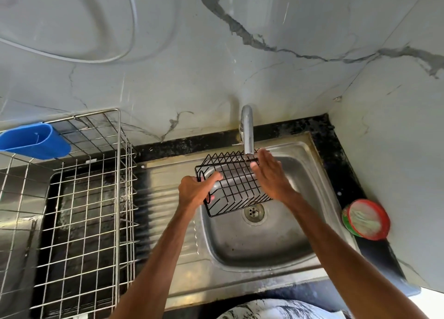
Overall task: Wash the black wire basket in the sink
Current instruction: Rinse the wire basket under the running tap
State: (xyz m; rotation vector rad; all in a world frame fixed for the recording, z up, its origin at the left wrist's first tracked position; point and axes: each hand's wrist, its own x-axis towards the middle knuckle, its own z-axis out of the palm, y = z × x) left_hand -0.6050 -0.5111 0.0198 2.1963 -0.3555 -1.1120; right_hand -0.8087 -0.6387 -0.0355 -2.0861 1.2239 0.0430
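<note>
Now: one black wire basket (236, 181), one sink (259, 244), two hands.

Black wire basket (236, 181) held tilted over the sink (276, 244), just under the tap (248, 131) spout and above the drain (254, 211). Left hand (194, 191) grips the basket's left end, thumb over the rim. Right hand (271, 177) lies flat against the right end, fingers straight. Can't tell if water is running. Left of the sink: steel wire rack (84, 198) with a blue cup (33, 140) hung on it. Right: red-rimmed round tub (368, 219) on the black table (336, 150).
</note>
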